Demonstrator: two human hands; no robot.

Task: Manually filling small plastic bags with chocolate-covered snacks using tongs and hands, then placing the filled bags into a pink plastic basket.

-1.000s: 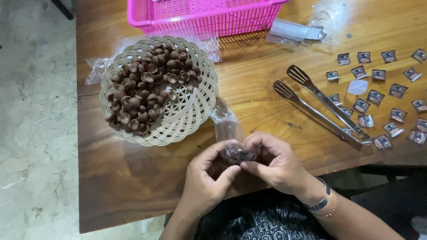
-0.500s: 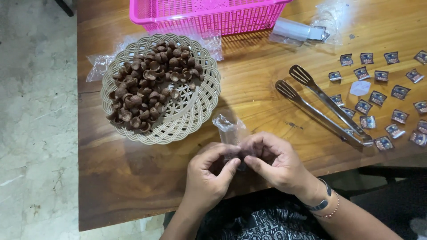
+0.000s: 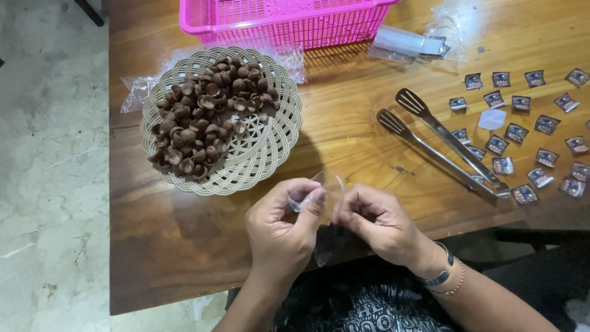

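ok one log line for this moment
left hand + right hand: pinching small clear plastic bag | cream woven basket of brown snacks beyond

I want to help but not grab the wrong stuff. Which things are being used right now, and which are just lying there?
In use:
left hand and right hand, both pinching the small clear plastic bag.

Just lying there:
woven basket of brown cup-shaped snacks
metal tongs
small dark packets
pink basket
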